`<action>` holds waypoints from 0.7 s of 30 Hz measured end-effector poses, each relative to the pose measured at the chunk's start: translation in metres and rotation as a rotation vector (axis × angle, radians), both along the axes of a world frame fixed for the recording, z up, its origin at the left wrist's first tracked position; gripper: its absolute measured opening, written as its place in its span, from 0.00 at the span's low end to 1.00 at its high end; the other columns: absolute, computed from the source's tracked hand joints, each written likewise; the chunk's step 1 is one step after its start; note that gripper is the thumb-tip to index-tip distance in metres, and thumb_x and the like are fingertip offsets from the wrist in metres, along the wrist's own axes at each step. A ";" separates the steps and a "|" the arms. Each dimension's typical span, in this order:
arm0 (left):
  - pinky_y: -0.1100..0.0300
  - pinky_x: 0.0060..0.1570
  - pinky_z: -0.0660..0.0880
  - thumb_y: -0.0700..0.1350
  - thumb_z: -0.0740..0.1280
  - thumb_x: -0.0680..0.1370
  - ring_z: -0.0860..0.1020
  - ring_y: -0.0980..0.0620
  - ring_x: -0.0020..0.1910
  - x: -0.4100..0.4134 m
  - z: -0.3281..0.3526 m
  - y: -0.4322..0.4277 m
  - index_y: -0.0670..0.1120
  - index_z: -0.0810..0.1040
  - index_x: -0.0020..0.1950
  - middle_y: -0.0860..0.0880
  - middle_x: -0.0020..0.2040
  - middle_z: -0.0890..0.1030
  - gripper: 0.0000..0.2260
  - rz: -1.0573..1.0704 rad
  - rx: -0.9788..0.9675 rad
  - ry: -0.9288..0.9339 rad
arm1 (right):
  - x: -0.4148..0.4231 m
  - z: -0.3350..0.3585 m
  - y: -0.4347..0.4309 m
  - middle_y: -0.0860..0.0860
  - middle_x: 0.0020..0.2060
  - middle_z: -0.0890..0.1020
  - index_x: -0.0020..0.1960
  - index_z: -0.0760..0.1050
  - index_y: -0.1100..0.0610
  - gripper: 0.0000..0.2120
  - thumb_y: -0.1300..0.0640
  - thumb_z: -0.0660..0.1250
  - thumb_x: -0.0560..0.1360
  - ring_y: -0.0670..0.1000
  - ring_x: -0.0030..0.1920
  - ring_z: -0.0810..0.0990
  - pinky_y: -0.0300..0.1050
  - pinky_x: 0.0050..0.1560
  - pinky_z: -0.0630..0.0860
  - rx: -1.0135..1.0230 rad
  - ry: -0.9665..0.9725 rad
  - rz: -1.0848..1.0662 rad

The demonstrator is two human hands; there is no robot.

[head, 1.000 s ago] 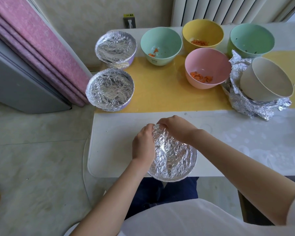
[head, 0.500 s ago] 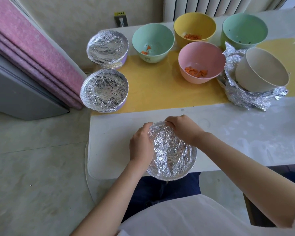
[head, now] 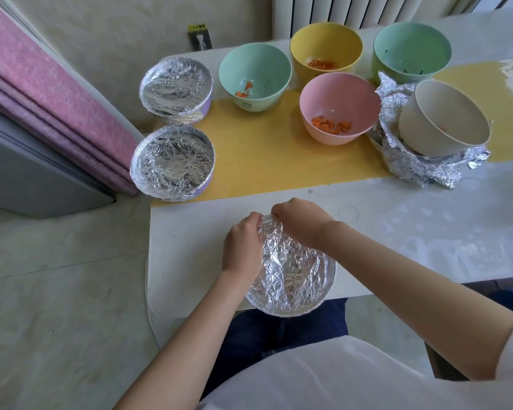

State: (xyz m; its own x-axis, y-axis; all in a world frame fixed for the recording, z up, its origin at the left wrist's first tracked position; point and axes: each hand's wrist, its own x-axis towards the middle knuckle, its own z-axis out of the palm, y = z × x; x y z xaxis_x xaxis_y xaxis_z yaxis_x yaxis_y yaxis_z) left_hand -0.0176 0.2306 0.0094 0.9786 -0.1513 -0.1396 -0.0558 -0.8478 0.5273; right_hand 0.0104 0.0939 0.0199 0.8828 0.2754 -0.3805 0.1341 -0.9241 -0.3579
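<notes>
a long white table (head: pixel 397 232) fills the middle and right of the frame, with a yellow rectangular mat (head: pixel 264 149) across its upper part. at lower centre, on the table's near edge, sits a round bowl covered in crinkled silver foil (head: pixel 293 279). the left hand (head: pixel 242 247) curls round its left rim, fingers bent onto the foil. the right hand (head: pixel 302 223) pinches the foil at the far rim, fingers bent.
</notes>
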 end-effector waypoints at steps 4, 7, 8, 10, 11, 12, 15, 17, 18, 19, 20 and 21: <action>0.57 0.35 0.62 0.32 0.58 0.78 0.78 0.39 0.41 -0.004 -0.001 0.001 0.41 0.76 0.55 0.40 0.44 0.81 0.11 0.006 0.006 -0.020 | -0.004 -0.002 0.006 0.58 0.46 0.80 0.54 0.73 0.59 0.12 0.68 0.56 0.74 0.59 0.47 0.78 0.45 0.39 0.67 0.018 -0.032 0.026; 0.57 0.36 0.63 0.33 0.58 0.78 0.78 0.40 0.42 -0.003 -0.003 0.001 0.42 0.76 0.56 0.41 0.45 0.81 0.11 -0.006 0.029 -0.028 | -0.005 -0.003 0.001 0.57 0.41 0.79 0.51 0.73 0.58 0.09 0.67 0.57 0.75 0.58 0.43 0.77 0.44 0.37 0.64 0.029 -0.049 0.034; 0.57 0.36 0.63 0.33 0.58 0.78 0.78 0.40 0.42 -0.002 -0.003 0.001 0.42 0.76 0.57 0.41 0.45 0.81 0.12 -0.008 0.033 -0.029 | -0.005 -0.004 -0.001 0.57 0.39 0.79 0.51 0.73 0.58 0.08 0.65 0.57 0.77 0.58 0.41 0.77 0.45 0.37 0.66 0.056 -0.044 0.027; 0.57 0.36 0.63 0.32 0.58 0.78 0.78 0.40 0.42 -0.003 -0.003 0.001 0.42 0.76 0.57 0.41 0.45 0.81 0.12 -0.017 0.031 -0.030 | -0.006 -0.005 -0.005 0.57 0.41 0.81 0.53 0.74 0.59 0.10 0.61 0.55 0.81 0.58 0.42 0.78 0.48 0.40 0.72 0.141 -0.009 0.008; 0.57 0.36 0.64 0.32 0.58 0.78 0.78 0.40 0.42 -0.004 -0.003 0.002 0.42 0.76 0.56 0.41 0.45 0.81 0.12 -0.019 0.029 -0.031 | -0.007 -0.005 -0.006 0.57 0.45 0.82 0.57 0.75 0.59 0.12 0.59 0.54 0.81 0.58 0.45 0.79 0.51 0.44 0.74 0.181 0.000 -0.009; 0.57 0.36 0.64 0.32 0.58 0.77 0.78 0.40 0.42 -0.005 -0.003 0.002 0.42 0.76 0.57 0.41 0.45 0.81 0.12 -0.016 0.026 -0.035 | -0.008 -0.004 -0.008 0.57 0.48 0.82 0.59 0.74 0.59 0.13 0.58 0.54 0.82 0.58 0.48 0.79 0.53 0.48 0.74 0.211 -0.004 -0.033; 0.57 0.37 0.65 0.30 0.58 0.76 0.78 0.40 0.44 -0.009 -0.003 0.004 0.40 0.75 0.57 0.41 0.46 0.81 0.13 0.004 0.014 -0.043 | -0.014 -0.006 -0.016 0.57 0.48 0.82 0.61 0.74 0.59 0.13 0.59 0.54 0.82 0.58 0.46 0.80 0.53 0.47 0.74 0.252 -0.054 -0.101; 0.55 0.38 0.67 0.29 0.58 0.76 0.78 0.40 0.44 -0.013 -0.004 0.004 0.40 0.75 0.58 0.41 0.47 0.81 0.14 0.004 0.002 -0.041 | -0.019 -0.008 -0.019 0.58 0.41 0.83 0.59 0.77 0.59 0.13 0.62 0.56 0.81 0.59 0.40 0.79 0.52 0.41 0.73 0.262 -0.091 -0.102; 0.53 0.39 0.69 0.29 0.58 0.76 0.78 0.40 0.45 -0.014 -0.004 0.004 0.40 0.74 0.59 0.41 0.48 0.81 0.15 0.005 -0.005 -0.038 | -0.020 -0.009 -0.020 0.59 0.40 0.83 0.57 0.77 0.60 0.12 0.63 0.56 0.80 0.59 0.38 0.79 0.52 0.39 0.73 0.266 -0.105 -0.101; 0.52 0.41 0.71 0.29 0.58 0.76 0.78 0.40 0.45 -0.014 -0.004 0.004 0.40 0.74 0.60 0.41 0.49 0.81 0.16 0.007 -0.014 -0.036 | -0.020 -0.010 -0.020 0.58 0.39 0.83 0.57 0.78 0.60 0.12 0.64 0.57 0.80 0.59 0.37 0.79 0.51 0.38 0.72 0.269 -0.110 -0.099; 0.51 0.43 0.72 0.29 0.58 0.76 0.79 0.40 0.46 -0.015 -0.004 0.004 0.40 0.74 0.61 0.40 0.50 0.81 0.16 0.011 -0.022 -0.034 | -0.019 -0.011 -0.020 0.58 0.39 0.83 0.56 0.78 0.60 0.12 0.65 0.57 0.79 0.58 0.36 0.78 0.50 0.37 0.71 0.268 -0.109 -0.095; 0.51 0.44 0.73 0.29 0.58 0.76 0.79 0.40 0.48 -0.015 -0.003 0.004 0.40 0.73 0.62 0.40 0.51 0.81 0.17 0.018 -0.034 -0.027 | -0.017 -0.010 -0.020 0.58 0.39 0.82 0.55 0.78 0.60 0.12 0.65 0.57 0.79 0.58 0.36 0.78 0.48 0.36 0.70 0.267 -0.103 -0.090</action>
